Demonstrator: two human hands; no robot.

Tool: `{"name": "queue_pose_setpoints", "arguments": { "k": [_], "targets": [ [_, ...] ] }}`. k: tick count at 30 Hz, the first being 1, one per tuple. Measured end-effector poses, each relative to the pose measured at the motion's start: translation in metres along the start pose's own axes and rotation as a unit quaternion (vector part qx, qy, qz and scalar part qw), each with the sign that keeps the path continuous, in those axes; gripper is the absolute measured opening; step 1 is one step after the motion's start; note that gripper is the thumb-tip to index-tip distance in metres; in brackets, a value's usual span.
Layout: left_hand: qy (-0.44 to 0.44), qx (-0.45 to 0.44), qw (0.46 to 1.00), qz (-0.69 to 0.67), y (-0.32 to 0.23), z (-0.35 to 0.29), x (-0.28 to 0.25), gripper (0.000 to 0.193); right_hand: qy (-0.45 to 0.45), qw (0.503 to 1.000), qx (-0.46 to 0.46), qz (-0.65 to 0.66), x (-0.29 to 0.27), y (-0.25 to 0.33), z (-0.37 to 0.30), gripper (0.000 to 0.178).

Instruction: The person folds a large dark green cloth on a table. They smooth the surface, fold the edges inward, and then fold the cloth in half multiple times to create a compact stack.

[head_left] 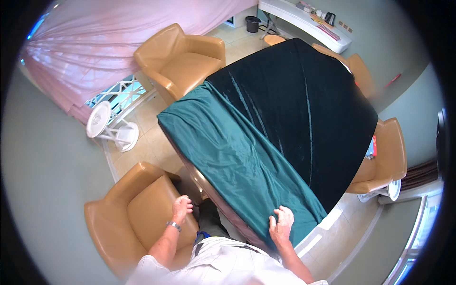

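A large table carries a black velvet-like cover (294,109) with pale crease streaks across it. Along the side nearest me lies a band of shiny dark-green cloth (228,147), wrinkled and overlapping the black; I cannot tell whether both are one piece. My right hand (282,223) is over the green cloth near its right end, fingers bent and apart, gripping nothing visible. Whether it touches the cloth is unclear. Away from the table, my left hand (182,208) hangs above the seat of a tan armchair (152,209), its fingers loosely curled and nothing seen in them.
Another tan armchair (183,59) stands against the table's far left, and one (382,159) at its right with small red and blue items on the seat. A white stand (114,127) is by the left wall. At the back are a white desk (304,21) and a black bin (252,24).
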State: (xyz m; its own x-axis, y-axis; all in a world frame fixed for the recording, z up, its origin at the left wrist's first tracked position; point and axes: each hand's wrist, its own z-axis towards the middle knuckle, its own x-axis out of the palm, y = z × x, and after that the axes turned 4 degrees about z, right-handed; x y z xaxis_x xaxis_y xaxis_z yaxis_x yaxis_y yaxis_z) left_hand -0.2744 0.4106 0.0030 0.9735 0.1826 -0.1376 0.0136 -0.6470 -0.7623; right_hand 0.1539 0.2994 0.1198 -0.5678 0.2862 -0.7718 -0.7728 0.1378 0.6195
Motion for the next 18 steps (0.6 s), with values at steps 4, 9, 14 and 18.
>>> {"name": "queue_pose_setpoints", "arguments": {
  "k": [4,9,14,18],
  "targets": [
    [-0.100,0.071,0.989,-0.087,-0.078,0.138,-0.023,0.020,-0.001,0.999,0.049,-0.013,0.042,0.031,0.014,0.032],
    [-0.100,0.091,0.991,-0.005,-0.194,0.264,-0.056,0.079,-0.009,0.985,0.147,-0.092,0.074,0.070,0.035,0.031],
    [0.040,-0.083,0.995,-0.024,-0.275,0.348,-0.064,0.081,0.015,0.963,0.239,-0.121,0.081,0.085,0.062,0.028],
    [0.035,-0.128,0.991,-0.030,-0.314,0.357,-0.057,0.069,0.058,0.947,0.284,-0.139,0.079,0.105,0.089,0.027]
  ]
}}
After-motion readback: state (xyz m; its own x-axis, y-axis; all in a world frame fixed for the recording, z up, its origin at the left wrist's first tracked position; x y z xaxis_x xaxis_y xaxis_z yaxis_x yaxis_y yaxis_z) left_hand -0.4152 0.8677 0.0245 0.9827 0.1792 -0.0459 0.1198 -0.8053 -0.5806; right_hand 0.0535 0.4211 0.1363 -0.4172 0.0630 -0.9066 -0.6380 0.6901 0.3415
